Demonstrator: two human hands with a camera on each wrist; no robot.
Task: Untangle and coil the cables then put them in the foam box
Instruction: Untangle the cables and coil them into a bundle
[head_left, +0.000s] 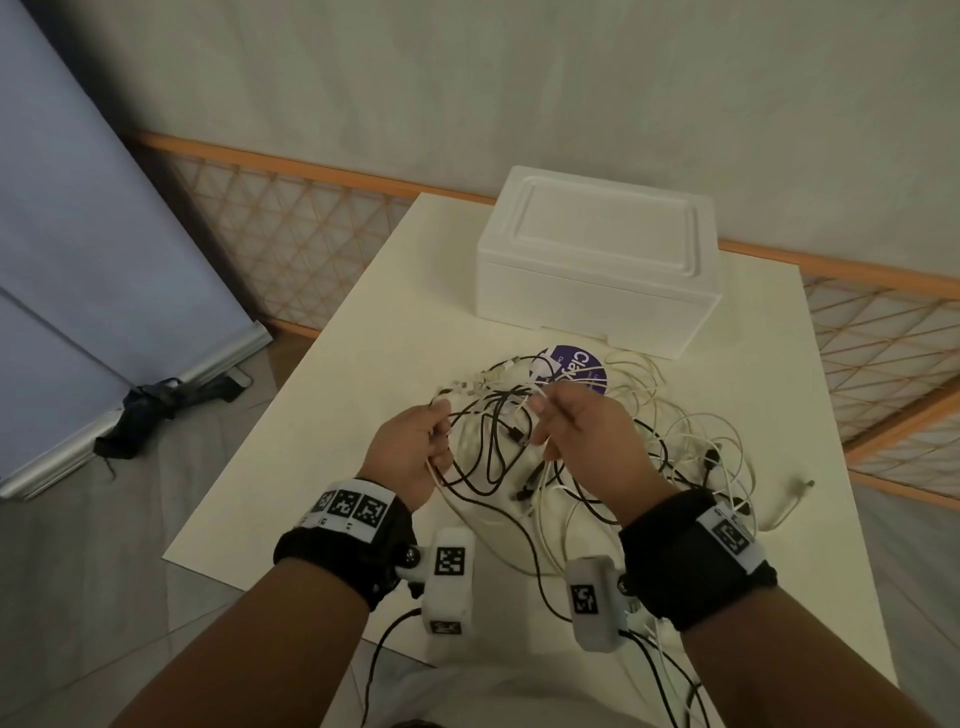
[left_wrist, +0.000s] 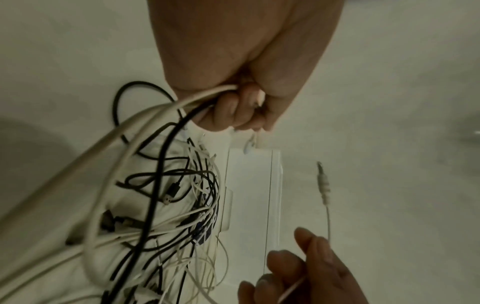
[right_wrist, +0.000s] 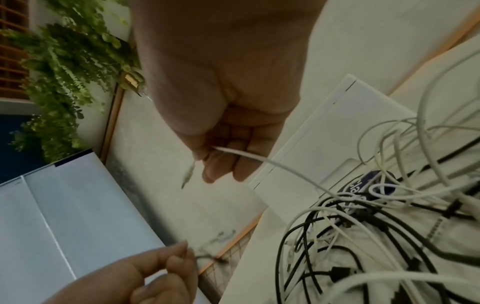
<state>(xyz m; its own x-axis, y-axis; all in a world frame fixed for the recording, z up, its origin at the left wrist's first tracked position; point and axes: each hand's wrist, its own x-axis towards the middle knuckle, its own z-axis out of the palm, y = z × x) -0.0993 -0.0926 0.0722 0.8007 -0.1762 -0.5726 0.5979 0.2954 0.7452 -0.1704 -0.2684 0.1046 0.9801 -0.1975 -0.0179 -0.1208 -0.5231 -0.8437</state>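
A tangle of black and white cables (head_left: 519, 467) lies on the white table (head_left: 353, 374), in front of the white foam box (head_left: 597, 270), whose lid is on. My left hand (head_left: 439, 431) hovers over the tangle's left side; its curled fingers (left_wrist: 233, 111) grip a bundle of white and black cables (left_wrist: 166, 115). My right hand (head_left: 540, 415) pinches a thin white cable (right_wrist: 259, 159) near its end. The jack plug (left_wrist: 323, 185) of that cable sticks out beyond the fingers. Both hands are raised a little above the table.
A round purple sticker (head_left: 576, 366) lies under the cables by the box. One loose white cable end (head_left: 795, 499) lies near the table's right edge. A blue-grey panel (head_left: 78, 234) and a dark bundle (head_left: 150, 410) are on the floor at left. A lattice fence (head_left: 291, 234) stands behind.
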